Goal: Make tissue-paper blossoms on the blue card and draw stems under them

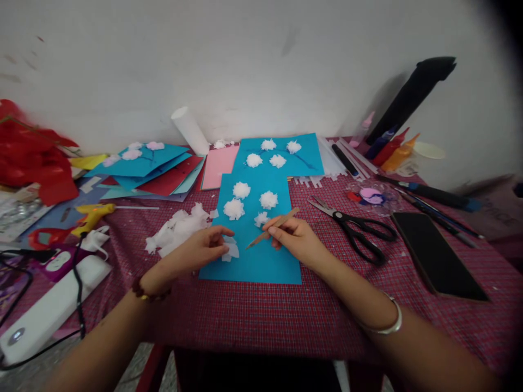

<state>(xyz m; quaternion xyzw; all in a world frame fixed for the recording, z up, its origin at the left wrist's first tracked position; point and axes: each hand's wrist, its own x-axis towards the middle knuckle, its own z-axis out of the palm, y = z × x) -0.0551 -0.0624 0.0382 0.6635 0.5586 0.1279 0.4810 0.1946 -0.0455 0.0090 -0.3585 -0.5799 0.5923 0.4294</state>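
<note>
My right hand [302, 241] pinches a pointed brown stick [286, 218], its tip angled down to the left above the blue sheet [261, 267]. My left hand [204, 245] is at the sheet's left edge, thumb and forefinger apart. Its fingertips are by several small white tissue squares [231, 251] lying on the sheet; whether they touch one is hard to tell. Fluffy white tissue puffs stand on the upper part of this sheet, among them one puff [234, 209] at the left and another [262, 219] just beyond my right fingers. A heap of white tissue pieces [180, 228] lies beyond my left wrist.
Behind lies another blue sheet [281, 163] with puffs and painted branches. Black-handled scissors [351, 220], a phone [439, 253] and a paint palette [371, 197] are on the right. On the left are a yellow glue gun [93, 215], stacked cards [163, 177] and a white power strip [53, 310].
</note>
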